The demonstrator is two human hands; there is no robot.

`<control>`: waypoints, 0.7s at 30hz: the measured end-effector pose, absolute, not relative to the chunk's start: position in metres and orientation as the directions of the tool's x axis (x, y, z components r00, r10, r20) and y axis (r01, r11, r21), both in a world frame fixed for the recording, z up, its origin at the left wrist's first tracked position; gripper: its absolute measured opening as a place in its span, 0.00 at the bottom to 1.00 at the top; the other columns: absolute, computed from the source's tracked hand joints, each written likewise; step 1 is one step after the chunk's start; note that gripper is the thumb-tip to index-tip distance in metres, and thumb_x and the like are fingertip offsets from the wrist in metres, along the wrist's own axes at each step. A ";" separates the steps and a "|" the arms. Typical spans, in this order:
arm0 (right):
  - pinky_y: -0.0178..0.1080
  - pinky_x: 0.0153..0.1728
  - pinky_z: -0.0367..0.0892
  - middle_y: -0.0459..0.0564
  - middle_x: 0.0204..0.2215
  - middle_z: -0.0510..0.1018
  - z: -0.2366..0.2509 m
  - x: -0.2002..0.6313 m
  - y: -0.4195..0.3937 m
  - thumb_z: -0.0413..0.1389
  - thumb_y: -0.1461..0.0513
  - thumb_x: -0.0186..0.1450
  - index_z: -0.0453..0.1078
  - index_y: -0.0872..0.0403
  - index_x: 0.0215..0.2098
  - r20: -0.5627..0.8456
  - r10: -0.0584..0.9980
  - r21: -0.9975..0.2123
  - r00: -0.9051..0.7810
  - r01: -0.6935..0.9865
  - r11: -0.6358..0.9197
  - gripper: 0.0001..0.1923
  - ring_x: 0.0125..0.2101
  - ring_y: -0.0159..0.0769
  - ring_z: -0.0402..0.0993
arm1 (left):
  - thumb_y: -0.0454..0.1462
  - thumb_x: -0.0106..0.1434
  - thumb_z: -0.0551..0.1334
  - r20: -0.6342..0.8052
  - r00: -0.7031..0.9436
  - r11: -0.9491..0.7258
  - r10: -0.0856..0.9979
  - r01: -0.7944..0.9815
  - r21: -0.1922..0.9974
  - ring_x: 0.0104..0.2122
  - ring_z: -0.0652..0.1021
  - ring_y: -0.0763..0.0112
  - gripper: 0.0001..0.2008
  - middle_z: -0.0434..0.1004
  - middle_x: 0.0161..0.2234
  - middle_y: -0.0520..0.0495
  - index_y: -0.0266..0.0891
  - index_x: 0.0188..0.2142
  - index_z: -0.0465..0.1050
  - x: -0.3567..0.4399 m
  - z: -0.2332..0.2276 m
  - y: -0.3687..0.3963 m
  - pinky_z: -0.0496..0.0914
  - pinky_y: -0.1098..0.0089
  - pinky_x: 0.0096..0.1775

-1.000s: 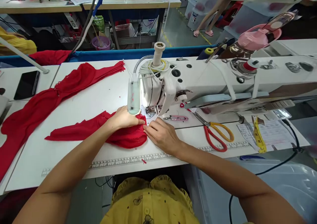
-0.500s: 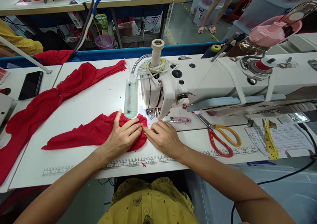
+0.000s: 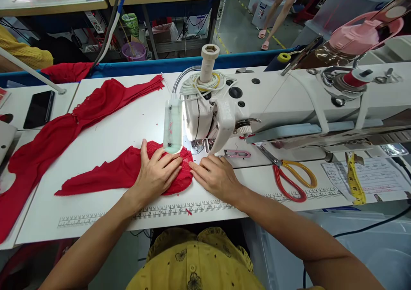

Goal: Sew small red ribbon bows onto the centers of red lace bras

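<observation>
I am seeing the left hand lying flat and open on the red cloth in the middle of the frame, on the white counter. A second ago its fingers were curled under the lamp; now they are spreading wide. The right hand is staying open, fingertips touching the cloth's right edge by the sewing machine. The scissors are lying to the right.

The left hand lies flat, fingers spread, on a red lace piece on the white tabletop. The right hand presses its edge just before the sewing machine foot. Red-and-yellow scissors and pink thread snips lie to the right.
</observation>
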State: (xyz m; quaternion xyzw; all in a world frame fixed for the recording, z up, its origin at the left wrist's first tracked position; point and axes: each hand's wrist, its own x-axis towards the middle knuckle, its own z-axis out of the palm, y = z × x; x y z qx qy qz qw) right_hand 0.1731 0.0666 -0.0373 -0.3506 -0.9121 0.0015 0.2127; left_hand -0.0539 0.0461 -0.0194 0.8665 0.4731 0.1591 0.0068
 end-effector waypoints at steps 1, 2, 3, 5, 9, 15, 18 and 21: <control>0.42 0.33 0.52 0.48 0.27 0.73 -0.037 0.173 0.067 0.52 0.61 0.72 0.76 0.53 0.49 0.382 0.642 -0.162 -0.665 0.636 0.755 0.12 0.31 0.37 0.63 | 0.35 0.70 0.57 0.267 0.498 -0.548 0.825 0.819 0.167 0.50 0.76 0.51 0.13 0.80 0.50 0.44 0.43 0.51 0.75 -0.054 -0.018 0.046 0.48 0.28 0.59; 0.42 0.33 0.52 0.48 0.28 0.73 -0.037 0.174 0.068 0.52 0.61 0.72 0.76 0.53 0.48 0.378 0.643 -0.175 -0.666 0.630 0.756 0.12 0.32 0.37 0.64 | 0.35 0.70 0.57 0.270 0.493 -0.545 0.827 0.820 0.174 0.50 0.75 0.52 0.13 0.80 0.50 0.44 0.43 0.51 0.75 -0.054 -0.016 0.046 0.46 0.28 0.60; 0.42 0.34 0.53 0.49 0.28 0.74 -0.036 0.174 0.067 0.52 0.62 0.72 0.76 0.53 0.48 0.378 0.642 -0.191 -0.667 0.622 0.759 0.12 0.32 0.37 0.64 | 0.34 0.70 0.56 0.284 0.484 -0.542 0.828 0.821 0.180 0.51 0.75 0.52 0.13 0.81 0.50 0.44 0.44 0.50 0.76 -0.055 -0.014 0.046 0.44 0.27 0.60; 0.42 0.36 0.55 0.49 0.30 0.75 -0.033 0.176 0.064 0.52 0.65 0.71 0.76 0.53 0.48 0.398 0.625 -0.219 -0.671 0.593 0.775 0.12 0.34 0.37 0.66 | 0.34 0.70 0.57 0.340 0.461 -0.537 0.820 0.825 0.177 0.51 0.75 0.53 0.12 0.81 0.49 0.44 0.44 0.49 0.76 -0.057 -0.008 0.044 0.43 0.29 0.62; 0.42 0.42 0.61 0.51 0.40 0.79 -0.021 0.178 0.048 0.50 0.69 0.71 0.72 0.50 0.52 0.450 0.485 -0.199 -0.750 0.445 0.873 0.16 0.41 0.38 0.70 | 0.34 0.68 0.58 0.415 0.488 -0.592 0.768 0.788 0.168 0.45 0.77 0.60 0.09 0.81 0.44 0.44 0.42 0.45 0.76 -0.067 0.000 0.028 0.64 0.47 0.59; 0.39 0.33 0.60 0.52 0.33 0.79 -0.013 0.162 0.029 0.50 0.58 0.73 0.71 0.54 0.38 0.256 0.822 -0.366 -0.509 0.736 0.570 0.11 0.33 0.37 0.72 | 0.39 0.68 0.61 0.351 0.511 -0.601 0.785 0.764 0.232 0.39 0.75 0.61 0.10 0.77 0.41 0.41 0.38 0.47 0.72 -0.066 -0.015 -0.002 0.70 0.61 0.43; 0.38 0.28 0.55 0.51 0.29 0.78 -0.016 0.146 0.026 0.53 0.54 0.70 0.67 0.53 0.33 0.095 0.902 -0.400 -0.420 0.814 0.421 0.12 0.29 0.38 0.72 | 0.39 0.69 0.59 0.331 0.426 -0.521 0.842 0.801 0.295 0.41 0.75 0.60 0.10 0.76 0.42 0.40 0.38 0.48 0.70 -0.061 -0.022 -0.002 0.70 0.62 0.42; 0.38 0.29 0.55 0.48 0.29 0.77 -0.017 0.131 0.027 0.51 0.62 0.68 0.64 0.52 0.33 0.091 0.909 -0.502 -0.407 0.769 0.395 0.05 0.29 0.36 0.71 | 0.38 0.68 0.59 0.282 0.382 -0.466 0.880 0.810 0.357 0.42 0.75 0.59 0.11 0.76 0.43 0.40 0.37 0.49 0.69 -0.060 -0.024 0.004 0.70 0.61 0.43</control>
